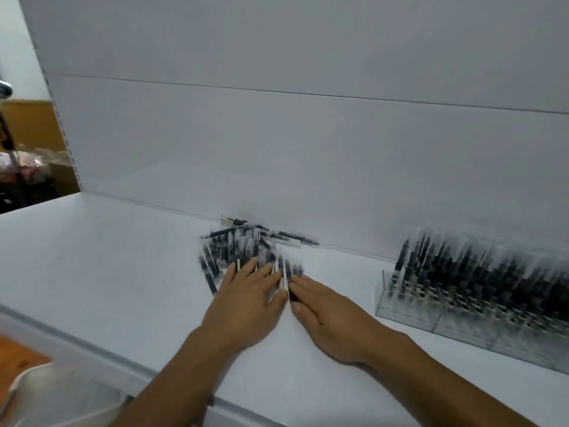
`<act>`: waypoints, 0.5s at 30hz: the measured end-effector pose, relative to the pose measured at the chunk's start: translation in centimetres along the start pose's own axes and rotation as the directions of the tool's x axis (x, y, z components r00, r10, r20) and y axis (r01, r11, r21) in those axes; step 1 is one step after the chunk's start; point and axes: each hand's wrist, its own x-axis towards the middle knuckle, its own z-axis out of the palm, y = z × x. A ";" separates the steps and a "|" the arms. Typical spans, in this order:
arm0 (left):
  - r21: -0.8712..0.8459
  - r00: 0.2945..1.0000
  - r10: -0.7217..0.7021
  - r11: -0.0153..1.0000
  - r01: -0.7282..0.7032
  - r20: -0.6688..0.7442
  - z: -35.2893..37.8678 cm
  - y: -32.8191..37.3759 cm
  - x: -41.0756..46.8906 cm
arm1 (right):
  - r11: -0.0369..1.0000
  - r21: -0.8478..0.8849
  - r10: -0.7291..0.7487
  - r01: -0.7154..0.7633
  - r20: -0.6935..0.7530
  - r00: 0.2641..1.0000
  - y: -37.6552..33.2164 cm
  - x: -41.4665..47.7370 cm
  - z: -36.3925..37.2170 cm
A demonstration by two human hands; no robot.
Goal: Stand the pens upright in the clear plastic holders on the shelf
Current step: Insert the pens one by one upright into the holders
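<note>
Dozens of loose pens [246, 251] lie heaped on the white shelf [107, 257], pushed close to the back panel [277, 149]. Most have dark barrels; a few show pale ends. The picture is blurred, so I cannot count them or read any markings.

My left hand [246, 306] lies flat, palm down, on the near edge of the heap, fingers spread and pressing on several pens. It is not closed around anything. My right hand [326, 318] lies just beside it, also palm down and flat, fingers together, their tips touching the pens at the heap's near right corner. One dark pen and a pale one run between the two hands (thumbs nearly meeting there).

A few pens at the back of the heap lie lengthwise along the foot of the back panel.

To the right, well apart from the heap, stand the clear plastic holders [462, 322], set side by side in a row running off the right edge. They are packed with upright pens [492, 272], dark caps up.

Lower left, below the shelf's front edge, a pale container [61, 392] shows, too blurred to say more.
</note>
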 end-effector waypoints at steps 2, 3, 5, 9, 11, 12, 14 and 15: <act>-0.006 1.000 0.008 1.000 -0.008 -0.007 -0.2 0.2 -0.1 | 0.999 0.037 0.002 0.000 -0.038 0.999 0.0 -1.3 -0.4; -0.003 1.000 0.005 1.000 -0.005 -0.007 -0.3 0.3 -0.1 | 0.999 0.050 0.012 -0.009 -0.064 0.998 0.0 -1.8 -0.7; -0.001 1.000 0.000 1.000 0.000 0.000 -0.6 0.6 -0.3 | 0.999 0.044 0.023 -0.019 -0.108 0.994 -0.1 -2.1 -1.2; 0.002 0.998 0.054 0.999 -0.054 0.037 -1.1 1.3 -0.9 | 0.999 -0.034 0.036 -0.042 -0.157 0.987 0.1 -2.2 -1.7; 0.027 0.996 0.075 0.997 -0.076 0.037 -1.2 1.9 -1.4 | 0.995 -0.063 0.065 -0.077 -0.175 0.982 0.5 -2.3 -1.8; 0.035 0.996 0.083 0.996 -0.084 0.028 -1.3 2.3 -1.6 | 0.993 -0.069 0.085 -0.098 -0.175 0.981 0.7 -2.3 -1.9; 0.037 0.994 0.108 0.993 -0.108 -0.016 -1.6 3.0 -1.8 | 0.988 -0.087 0.110 -0.126 -0.175 0.978 0.8 -2.3 -2.0; 0.034 0.990 0.130 0.991 -0.129 -0.045 -1.9 3.3 -1.8 | 0.986 -0.096 0.119 -0.139 -0.182 0.976 0.8 -2.2 -2.0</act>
